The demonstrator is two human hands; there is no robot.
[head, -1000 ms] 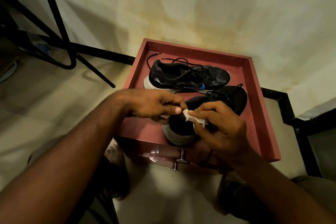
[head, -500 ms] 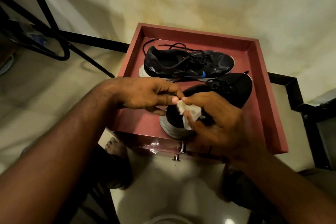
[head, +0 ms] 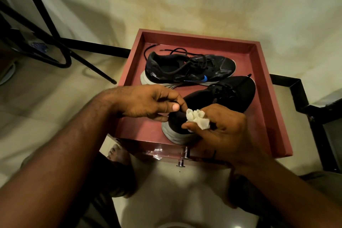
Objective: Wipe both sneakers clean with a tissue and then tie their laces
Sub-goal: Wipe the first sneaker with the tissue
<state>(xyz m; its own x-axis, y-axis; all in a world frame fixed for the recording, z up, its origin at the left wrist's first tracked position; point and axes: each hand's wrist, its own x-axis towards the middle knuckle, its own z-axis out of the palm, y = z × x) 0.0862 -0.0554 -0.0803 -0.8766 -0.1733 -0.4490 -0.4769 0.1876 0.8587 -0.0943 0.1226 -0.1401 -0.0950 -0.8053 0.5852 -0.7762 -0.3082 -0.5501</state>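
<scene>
Two black sneakers lie in a red tray (head: 266, 109). The far sneaker (head: 187, 69) has a blue logo, a white sole and loose laces trailing to the left. The near sneaker (head: 222, 98) points its heel toward me. My right hand (head: 225, 131) holds a crumpled white tissue (head: 197, 119) against that heel. My left hand (head: 148, 101) pinches the heel's upper edge between thumb and fingers. The near sneaker's heel is partly hidden by both hands.
The tray tops a red drawer unit with a metal knob (head: 183, 157) at its front. Black metal legs (head: 61, 50) stand at the left on the tiled floor. A black frame (head: 303, 96) runs along the right. The wall rises close behind the tray. My bare foot (head: 116, 153) shows below.
The tissue has bunched up and shifted slightly along the near sneaker's heel in my right hand. My left hand keeps its pinch on the heel. The camera has tilted a little.
</scene>
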